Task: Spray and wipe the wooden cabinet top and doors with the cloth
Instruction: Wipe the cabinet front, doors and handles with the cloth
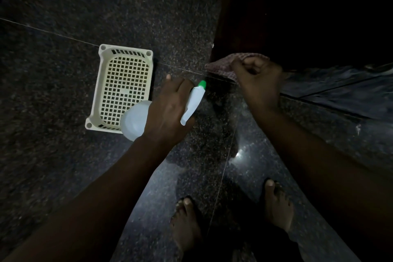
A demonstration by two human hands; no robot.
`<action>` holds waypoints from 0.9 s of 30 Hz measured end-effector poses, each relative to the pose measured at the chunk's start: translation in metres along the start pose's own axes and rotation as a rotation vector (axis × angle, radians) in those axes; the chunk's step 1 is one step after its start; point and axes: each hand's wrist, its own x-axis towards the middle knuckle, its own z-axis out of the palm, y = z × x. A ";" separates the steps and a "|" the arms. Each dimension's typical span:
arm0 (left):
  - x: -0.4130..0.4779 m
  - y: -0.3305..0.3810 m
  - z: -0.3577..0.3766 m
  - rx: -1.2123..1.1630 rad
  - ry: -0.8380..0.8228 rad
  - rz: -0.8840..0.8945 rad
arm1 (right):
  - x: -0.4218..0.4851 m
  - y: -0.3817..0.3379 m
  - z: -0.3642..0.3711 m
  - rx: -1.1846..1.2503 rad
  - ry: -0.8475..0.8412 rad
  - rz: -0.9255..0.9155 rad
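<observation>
- My left hand (168, 110) grips the spray bottle (136, 121), fingers curled round its neck, over the floor (63, 27) beside the basket (95, 91).
- My right hand (257, 78) clutches the checked cloth (223, 66) in a fist at the cabinet (297, 17)'s near corner.

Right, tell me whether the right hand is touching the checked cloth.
Touching. The head view shows the right hand gripping the checked cloth, fingers curled over its edge, by the wooden cabinet.

Left grip (168, 110) holds a white spray bottle (194, 100) by a cream basket (95, 89) on the floor (53, 70); right grip (257, 78) clutches a checked cloth (221, 66) against what looks like the dark cabinet (297, 17).
</observation>
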 end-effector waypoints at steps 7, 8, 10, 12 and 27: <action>0.006 -0.001 -0.002 0.073 -0.048 0.061 | 0.002 0.009 -0.018 -0.090 -0.045 -0.090; 0.008 0.000 -0.004 0.077 -0.049 0.072 | 0.002 0.010 -0.020 -0.105 -0.020 -0.094; 0.010 0.002 -0.006 0.099 -0.058 0.094 | 0.001 0.011 -0.022 -0.122 -0.002 -0.088; 0.013 0.001 -0.008 0.105 -0.063 0.105 | 0.002 0.008 -0.017 -0.103 -0.032 -0.074; 0.009 -0.010 -0.016 0.081 -0.021 0.043 | 0.005 0.019 -0.017 -0.138 -0.029 -0.161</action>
